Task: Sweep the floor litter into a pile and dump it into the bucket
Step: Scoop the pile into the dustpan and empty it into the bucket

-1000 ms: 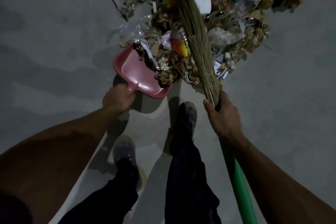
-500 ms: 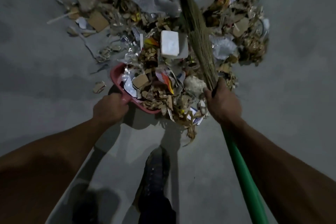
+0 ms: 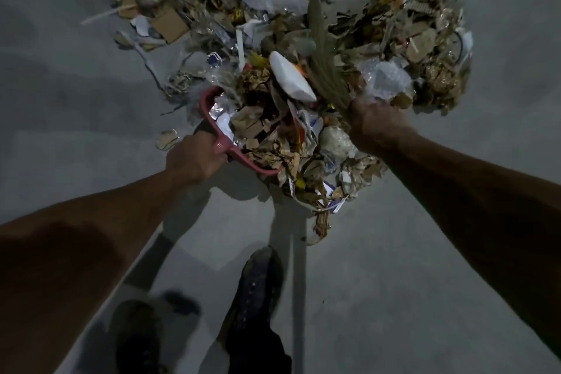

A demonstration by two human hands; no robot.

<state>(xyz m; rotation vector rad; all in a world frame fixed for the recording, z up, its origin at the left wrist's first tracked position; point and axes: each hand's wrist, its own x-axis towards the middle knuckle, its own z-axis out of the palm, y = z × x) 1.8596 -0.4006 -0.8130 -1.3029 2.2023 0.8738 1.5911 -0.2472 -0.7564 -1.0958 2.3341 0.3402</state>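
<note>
A big litter pile (image 3: 303,24) of torn cardboard, paper and plastic film covers the grey floor ahead of me. A pink dustpan (image 3: 212,118) sits at its near edge, heaped with scraps that spill over its right side. My left hand (image 3: 194,158) grips the dustpan's handle. My right hand (image 3: 376,124) grips the straw broom (image 3: 318,39) low on its bristle bundle; the bristles lie across the pile, against a white foam piece (image 3: 291,76). The broom's handle is hidden behind my right arm. No bucket is in view.
My two dark shoes (image 3: 258,291) stand on the concrete just behind the dustpan. Loose scraps (image 3: 165,139) lie left of the pan, and a strip of paper (image 3: 321,221) trails from the spilled litter toward my feet.
The broom has dragged more litter toward me, and the dustpan went from nearly empty to heaped and overflowing. My right hand slid forward over the pile; my view moved closer.
</note>
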